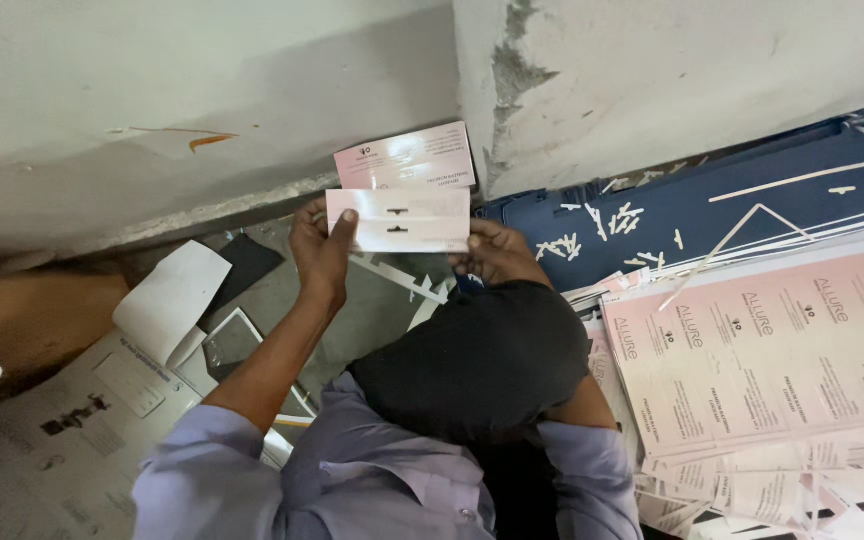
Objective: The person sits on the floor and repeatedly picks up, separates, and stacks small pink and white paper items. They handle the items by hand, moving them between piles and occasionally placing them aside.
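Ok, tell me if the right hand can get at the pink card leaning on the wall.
Probably yes. The right hand holds the white card just below the pink card, nothing between; it would need to let go first.

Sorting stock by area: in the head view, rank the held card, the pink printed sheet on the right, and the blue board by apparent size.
1. Blue board, partly covered, so unsure against the sheet.
2. Pink sheet, cut by the frame edge.
3. Card, held by left hand and right hand: clearly smallest.
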